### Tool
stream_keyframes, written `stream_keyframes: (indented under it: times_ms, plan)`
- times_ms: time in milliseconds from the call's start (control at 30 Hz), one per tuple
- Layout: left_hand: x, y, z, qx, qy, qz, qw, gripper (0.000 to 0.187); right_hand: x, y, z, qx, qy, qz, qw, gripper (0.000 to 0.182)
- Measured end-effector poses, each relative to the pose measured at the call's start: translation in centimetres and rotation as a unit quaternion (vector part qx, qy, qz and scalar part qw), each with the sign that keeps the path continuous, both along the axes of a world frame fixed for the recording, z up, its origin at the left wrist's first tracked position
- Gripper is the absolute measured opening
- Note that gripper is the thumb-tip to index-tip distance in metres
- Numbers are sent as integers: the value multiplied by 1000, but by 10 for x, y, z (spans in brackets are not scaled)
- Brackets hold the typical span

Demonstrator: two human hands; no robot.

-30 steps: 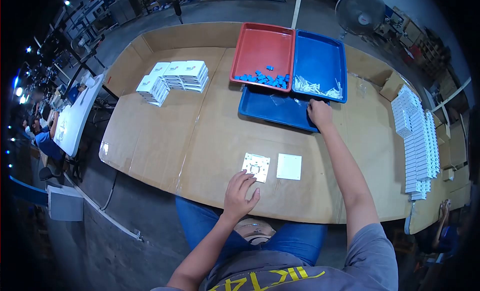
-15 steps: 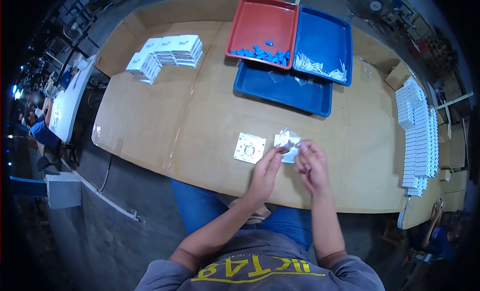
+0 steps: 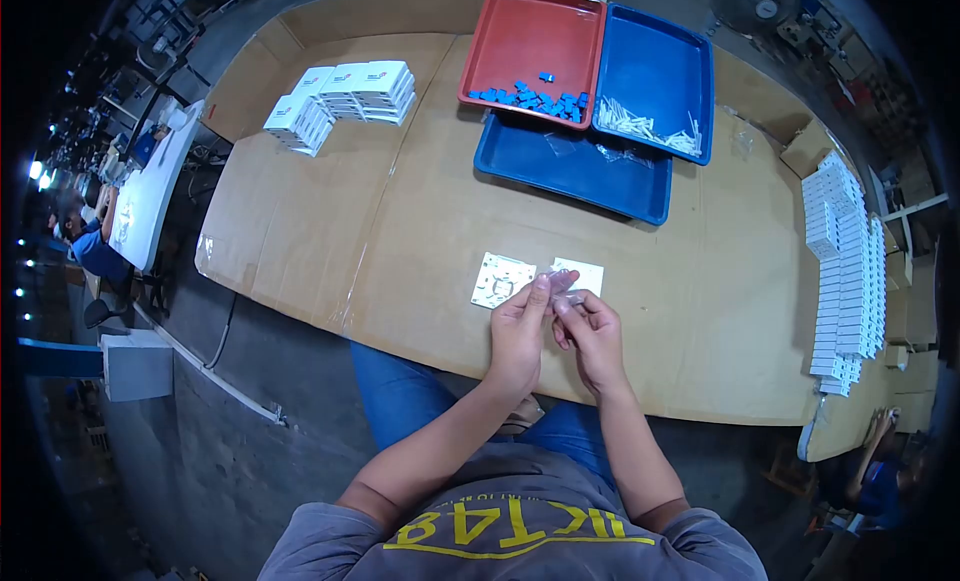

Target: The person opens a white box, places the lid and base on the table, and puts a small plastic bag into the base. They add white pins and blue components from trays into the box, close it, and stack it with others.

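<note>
Between my hands is a small clear plastic bag (image 3: 562,281) with something reddish at its top. My left hand (image 3: 520,331) pinches the bag's left side between thumb and fingers. Closed on its lower right side is my right hand (image 3: 590,339). A square white plate with cutouts (image 3: 500,279) lies flat on the cardboard, just left of and beyond my left hand. Behind the bag lies a second white square piece (image 3: 590,275), partly covered by the bag and my fingers.
A red tray (image 3: 530,41) holds small blue parts; a blue tray (image 3: 655,71) holds white sticks. Another blue tray (image 3: 570,181) with clear bags sits below them. White box stacks stand left (image 3: 345,91) and right (image 3: 845,281). Other people (image 3: 95,246) are at the far left and lower right.
My hands have come closer together, my right hand shifting left and down. The bag has moved slightly left, and more of the right white piece shows. The whole view has shifted a little.
</note>
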State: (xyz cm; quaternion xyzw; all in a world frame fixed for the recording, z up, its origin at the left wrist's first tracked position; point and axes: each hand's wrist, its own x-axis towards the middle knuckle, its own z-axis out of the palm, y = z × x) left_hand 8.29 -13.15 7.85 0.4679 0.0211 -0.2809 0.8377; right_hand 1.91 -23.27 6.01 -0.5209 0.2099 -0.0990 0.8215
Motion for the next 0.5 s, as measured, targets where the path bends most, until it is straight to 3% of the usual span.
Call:
stream_keyframes:
  times_ms: [100,233,333,433,500]
  plan:
    - [5,5,9,30,33,17,999,38,2,11,-2,64,5,9,998,17]
    - [12,10,-3,41,-9,32,999,31,-4,15,-8,104,19,35,994,18]
    - [14,19,-19,22,-42,20,999,24,-8,7,-4,43,34,69,996,12]
    - [22,29,-17,4,-69,-31,997,22,-11,-3,5,-248,20,5,969,17]
    - [27,35,-25,-20,-68,-93,993,21,-13,-10,22,-323,1,-3,947,27]
